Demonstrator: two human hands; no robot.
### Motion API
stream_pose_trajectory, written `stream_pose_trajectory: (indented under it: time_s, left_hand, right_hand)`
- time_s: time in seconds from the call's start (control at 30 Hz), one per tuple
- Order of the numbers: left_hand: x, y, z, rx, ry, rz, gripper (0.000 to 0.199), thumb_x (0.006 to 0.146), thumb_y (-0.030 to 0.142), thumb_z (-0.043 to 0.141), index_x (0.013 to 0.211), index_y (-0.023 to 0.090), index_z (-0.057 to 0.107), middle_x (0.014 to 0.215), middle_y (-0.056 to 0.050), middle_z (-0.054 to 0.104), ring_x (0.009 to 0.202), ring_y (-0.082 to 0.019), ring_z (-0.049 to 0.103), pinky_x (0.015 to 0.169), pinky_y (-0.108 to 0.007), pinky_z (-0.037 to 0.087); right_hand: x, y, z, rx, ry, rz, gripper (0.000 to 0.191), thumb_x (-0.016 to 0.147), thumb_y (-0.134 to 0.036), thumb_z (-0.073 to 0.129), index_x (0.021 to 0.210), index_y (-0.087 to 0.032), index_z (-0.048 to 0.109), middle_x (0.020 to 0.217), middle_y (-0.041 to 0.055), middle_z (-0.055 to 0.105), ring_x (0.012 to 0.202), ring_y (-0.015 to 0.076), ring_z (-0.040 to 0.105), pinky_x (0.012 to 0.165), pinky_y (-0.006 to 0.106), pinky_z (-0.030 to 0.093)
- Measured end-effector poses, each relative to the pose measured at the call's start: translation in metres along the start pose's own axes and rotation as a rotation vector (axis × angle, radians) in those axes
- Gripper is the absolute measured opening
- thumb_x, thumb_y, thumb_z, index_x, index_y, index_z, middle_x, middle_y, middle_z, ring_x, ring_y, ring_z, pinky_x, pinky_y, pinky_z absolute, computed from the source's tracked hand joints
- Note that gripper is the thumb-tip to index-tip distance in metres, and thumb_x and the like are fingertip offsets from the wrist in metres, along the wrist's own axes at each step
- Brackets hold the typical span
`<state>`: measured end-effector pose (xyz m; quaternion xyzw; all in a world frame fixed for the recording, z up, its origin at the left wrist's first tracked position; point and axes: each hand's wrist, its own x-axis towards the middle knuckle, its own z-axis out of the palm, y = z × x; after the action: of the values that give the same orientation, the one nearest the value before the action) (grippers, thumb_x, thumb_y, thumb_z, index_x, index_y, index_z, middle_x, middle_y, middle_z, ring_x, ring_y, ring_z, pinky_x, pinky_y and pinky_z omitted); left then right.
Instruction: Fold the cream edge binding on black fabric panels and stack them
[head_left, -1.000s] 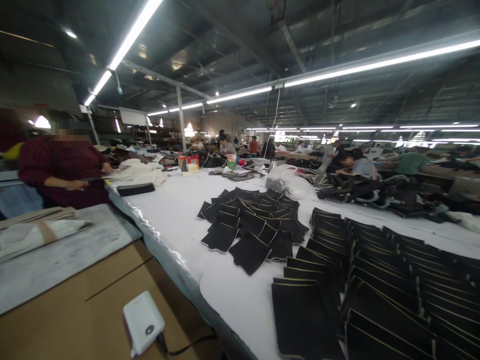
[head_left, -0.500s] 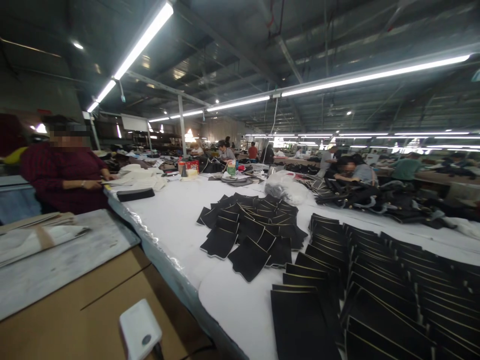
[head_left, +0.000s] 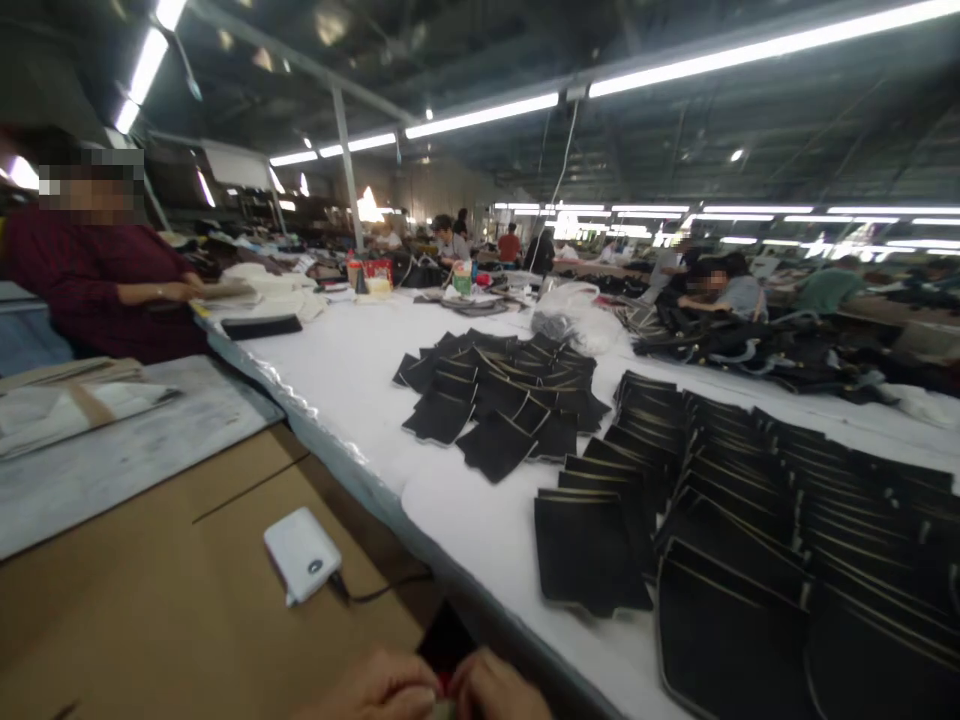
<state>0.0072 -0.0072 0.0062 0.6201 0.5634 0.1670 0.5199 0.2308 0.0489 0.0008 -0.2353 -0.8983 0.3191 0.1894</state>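
Note:
At the bottom edge of the head view, my left hand (head_left: pixel 386 685) and my right hand (head_left: pixel 499 688) are close together, fingers curled inward. Between them a dark piece (head_left: pixel 445 640) stands up, pinched in my right fingers, with a bit of red at the fingertips. What my left fingers pinch is too small to name. Rows of black panels with pale edges (head_left: pixel 592 550) overlap on the white table (head_left: pixel 457 540) to the right. A looser heap of black panels (head_left: pixel 499 440) lies farther back.
A white device (head_left: pixel 302 556) with a black cable rests on brown cardboard (head_left: pixel 165 600) at left. A person in dark red (head_left: pixel 97 280) handles pale sheets beyond it. Clear plastic (head_left: pixel 574 315) and black items (head_left: pixel 765 350) lie farther back; other people are behind.
Both my hands have come into view at the bottom with the dark piece. The view has tilted down, so the tables and panels sit higher in the picture.

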Motion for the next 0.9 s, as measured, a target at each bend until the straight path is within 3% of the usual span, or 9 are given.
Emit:
stream_pose_trajectory:
  time_s: [0.07,0.13,0.27,0.67,0.9]
  left_hand:
    - [-0.005,-0.006,0.005,0.136,0.033,0.041,0.035,0.084,0.044,0.065,0.113,0.025,0.068,0.106,-0.001,0.069,0.096,-0.022,0.059,0.085,-0.028,0.043]
    - [-0.006,-0.012,0.008,0.206,0.057,0.075,0.027,0.088,0.035,0.060,0.111,0.024,0.069,0.104,-0.002,0.070,0.094,-0.021,0.061,0.084,-0.027,0.041]
    - [-0.003,-0.016,0.014,0.154,0.041,0.030,0.021,0.090,0.026,0.054,0.100,0.022,0.072,0.097,-0.001,0.072,0.089,-0.018,0.064,0.078,-0.024,0.042]
    - [-0.003,-0.012,0.018,0.168,0.020,0.058,0.020,0.092,0.019,0.052,0.090,0.022,0.072,0.087,0.002,0.070,0.083,-0.014,0.064,0.074,-0.021,0.039]
    - [0.000,-0.006,0.022,0.221,-0.015,0.097,0.028,0.094,0.018,0.045,0.094,0.024,0.072,0.092,-0.001,0.069,0.086,-0.017,0.063,0.078,-0.024,0.040]
  right_hand:
    - [-0.005,0.004,0.009,0.084,-0.037,0.116,0.004,0.094,-0.020,0.056,0.091,-0.018,0.055,0.095,0.0030,0.062,0.084,0.0162,0.060,0.075,0.031,0.051]
    - [-0.008,0.006,0.015,0.158,-0.086,0.190,0.010,0.092,-0.017,0.057,0.086,-0.020,0.050,0.098,0.0026,0.061,0.089,0.0169,0.058,0.081,0.031,0.047]
    - [-0.007,0.006,0.019,0.217,-0.154,0.252,0.014,0.092,-0.017,0.056,0.084,-0.021,0.046,0.093,0.0006,0.059,0.083,0.0158,0.055,0.075,0.029,0.042]
    - [-0.007,0.006,0.019,0.127,-0.198,0.274,0.008,0.094,-0.019,0.054,0.087,-0.020,0.050,0.085,0.0000,0.057,0.077,0.0155,0.052,0.071,0.027,0.038]
    - [-0.010,0.006,0.025,0.020,-0.181,0.233,0.013,0.094,-0.019,0.052,0.083,-0.019,0.048,0.081,0.0030,0.058,0.075,0.0180,0.051,0.068,0.029,0.037]
